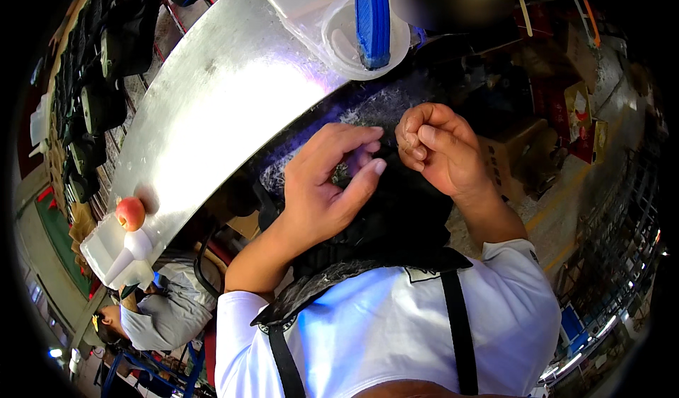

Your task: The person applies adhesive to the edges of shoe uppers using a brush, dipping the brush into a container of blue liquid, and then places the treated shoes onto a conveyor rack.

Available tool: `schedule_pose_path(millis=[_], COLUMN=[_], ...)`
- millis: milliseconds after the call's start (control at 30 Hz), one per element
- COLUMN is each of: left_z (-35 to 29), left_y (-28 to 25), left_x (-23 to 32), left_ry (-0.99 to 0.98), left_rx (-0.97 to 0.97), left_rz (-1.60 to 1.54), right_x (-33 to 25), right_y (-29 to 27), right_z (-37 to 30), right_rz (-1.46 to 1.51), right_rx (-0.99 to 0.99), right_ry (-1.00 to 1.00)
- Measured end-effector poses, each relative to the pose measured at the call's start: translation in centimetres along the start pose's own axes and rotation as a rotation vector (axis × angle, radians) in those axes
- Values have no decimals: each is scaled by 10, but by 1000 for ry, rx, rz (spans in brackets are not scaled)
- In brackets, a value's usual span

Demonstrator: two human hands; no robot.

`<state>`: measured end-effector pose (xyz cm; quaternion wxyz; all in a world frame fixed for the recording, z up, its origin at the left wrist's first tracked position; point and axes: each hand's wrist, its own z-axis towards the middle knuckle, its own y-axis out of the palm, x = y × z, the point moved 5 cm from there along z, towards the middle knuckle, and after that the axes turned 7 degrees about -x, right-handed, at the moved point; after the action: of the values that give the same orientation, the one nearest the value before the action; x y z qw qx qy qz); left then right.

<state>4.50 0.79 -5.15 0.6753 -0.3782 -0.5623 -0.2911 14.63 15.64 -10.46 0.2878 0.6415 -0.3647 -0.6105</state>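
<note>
Both my hands are raised over my lap, in front of the dark apron (pixel 368 232), a short gap between them. My left hand (pixel 322 186) has half-bent fingers, its thumb and forefinger apart, and I see nothing in it. The fingers of my right hand (pixel 442 147) are curled in and pinched against the thumb. Anything between those fingertips is hidden or too small to make out. Beyond the hands, a blue ribbed object (pixel 373 23) stands upright in a clear round plastic tub (pixel 338 44) at the edge of the shiny metal table (pixel 205 108).
A red and yellow apple (pixel 130 214) lies at the table's left end beside a white funnel-shaped piece (pixel 134 246). Another person (pixel 166 313) sits at lower left. Cardboard boxes (pixel 516 150) stand on the floor at right. Dark items (pixel 106 101) hang along the far left.
</note>
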Motion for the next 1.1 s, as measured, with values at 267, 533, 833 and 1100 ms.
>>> schedule_pose_path(millis=[267, 533, 833, 1100], left_z=[7, -1, -19, -44], left_y=[9, 8, -51, -130], left_x=[16, 20, -12, -5], left_ry=[268, 562, 166, 274], left_rx=[-29, -22, 394, 740], left_rz=[262, 609, 209, -504], right_x=[7, 16, 14, 12], right_y=[16, 24, 24, 22], right_z=[-3, -3, -1, -6], right_rz=[129, 156, 372, 408], right_rx=[21, 16, -189, -248], right_ry=[33, 93, 84, 147])
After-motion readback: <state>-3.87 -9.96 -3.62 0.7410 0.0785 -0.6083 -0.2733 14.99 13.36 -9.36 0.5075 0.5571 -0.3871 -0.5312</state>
